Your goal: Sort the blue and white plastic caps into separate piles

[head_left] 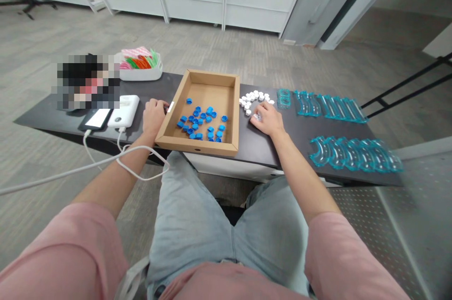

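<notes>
A shallow cardboard box holds several small blue pieces, scattered mostly over its near half. My left hand rests on the table against the box's left wall. Its fingers are curled, with something dark at the fingertips that I cannot make out. To the right of the box lies a loose cluster of small white hexagonal pieces. My right hand is at the near edge of this cluster, its fingers bent down and closed over white pieces, which they partly hide.
Clear teal plastic parts stand in rows on the right: small ones, straight ones and curved ones. On the left are a white power bank, a phone and a white basket. A white cable crosses my left forearm.
</notes>
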`<state>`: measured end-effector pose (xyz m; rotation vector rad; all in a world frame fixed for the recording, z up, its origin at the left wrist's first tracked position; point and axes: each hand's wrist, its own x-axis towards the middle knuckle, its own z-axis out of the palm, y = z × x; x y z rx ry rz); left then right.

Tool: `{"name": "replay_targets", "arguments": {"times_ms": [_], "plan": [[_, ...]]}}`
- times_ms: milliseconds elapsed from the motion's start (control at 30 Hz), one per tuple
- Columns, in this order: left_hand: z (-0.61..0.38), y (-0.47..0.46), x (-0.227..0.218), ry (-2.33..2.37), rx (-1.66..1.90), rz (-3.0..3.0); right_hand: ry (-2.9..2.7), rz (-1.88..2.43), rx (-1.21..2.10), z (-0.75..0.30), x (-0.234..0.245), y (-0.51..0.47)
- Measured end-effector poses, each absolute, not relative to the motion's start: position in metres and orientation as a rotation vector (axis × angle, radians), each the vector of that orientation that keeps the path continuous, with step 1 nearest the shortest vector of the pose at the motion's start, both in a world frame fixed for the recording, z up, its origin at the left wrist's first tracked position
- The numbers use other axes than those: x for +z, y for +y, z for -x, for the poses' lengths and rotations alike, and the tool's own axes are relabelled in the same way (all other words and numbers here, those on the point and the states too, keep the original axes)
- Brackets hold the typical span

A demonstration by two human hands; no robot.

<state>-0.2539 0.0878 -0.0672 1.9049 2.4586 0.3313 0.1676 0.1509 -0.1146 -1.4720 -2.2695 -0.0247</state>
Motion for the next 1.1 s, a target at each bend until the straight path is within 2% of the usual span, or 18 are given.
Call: {"name": "replay_targets", "arguments": {"times_ms": [333, 533, 733, 933, 1100], "plan": [[0.25, 0.085, -0.064, 2.447, 0.349, -1.896, -2.08, 1.456, 0.051, -0.174, -0.116, 0.156], [0.244, 0.082, -0.055, 2.422, 0.36, -1.839, -1.959, 1.34, 0.072, -0.169, -0.1, 0.159], [0.245, 0.083, -0.058, 2.433, 0.376, -1.863, -2.1, 1.158, 0.131, -0.102, -0.069, 0.16], [0.25, 0.085, -0.066, 2.443, 0.374, -1.911, -2.409, 0.762, 0.436, -0.011, -0.054, 0.149], [0.251, 0.086, -0.067, 2.441, 0.387, -1.915, -2.419, 0.742, 0.5, -0.007, -0.052, 0.15]]}}
